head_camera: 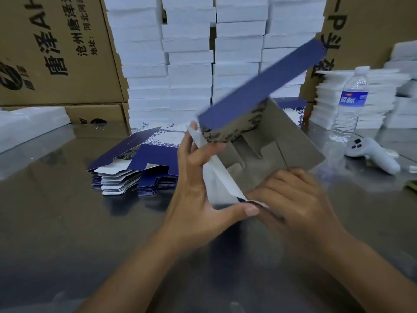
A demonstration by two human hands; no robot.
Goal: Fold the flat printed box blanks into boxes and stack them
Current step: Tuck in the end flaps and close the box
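Plainly the half-formed box (259, 150) is light, thin card. It is held in the air between both hands, above the desk (67, 222) and just right of the pile of flat blanks (140, 168). The left hand (196, 181) grips its white side panel, thumb at the near lower corner and fingers reaching up the panel. The right hand (291, 199) curls its fingers over the near edge at that same corner and pinches the card. The long blue lid flap (266, 86) stands up and is blurred, so it probably flexes freely. I judge that the card dents easily and that its glossy print may slip. Holding it along fold lines and corners, not mid-panel, should keep the walls square.
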